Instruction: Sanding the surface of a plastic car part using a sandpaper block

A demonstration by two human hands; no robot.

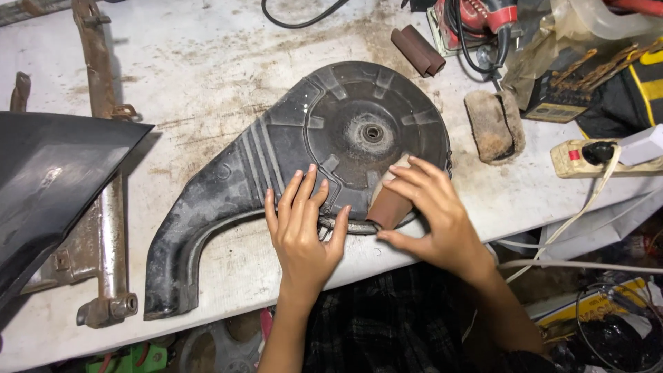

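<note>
While the left hand (302, 231) lies flat and open on the black plastic cover (290, 166), steadying it near the bench (207, 62) edge, the right hand (431, 214) pinches a folded brown sandpaper piece (391, 205) against the cover's lower rim. Short, even strokes along that curve would suit best, I think. A sandpaper roll (418, 50), fuzzy pad (494, 124) and power strip (587, 159) sit well apart; the rusty metal frame (103, 228) crowds the left.

Bright, even light falls from above on my worktop (207, 62), almost washing out its white surface. Shadows lie soft and short beside my fingers (304, 200). Focus is sharp; under the edge it's dim.
</note>
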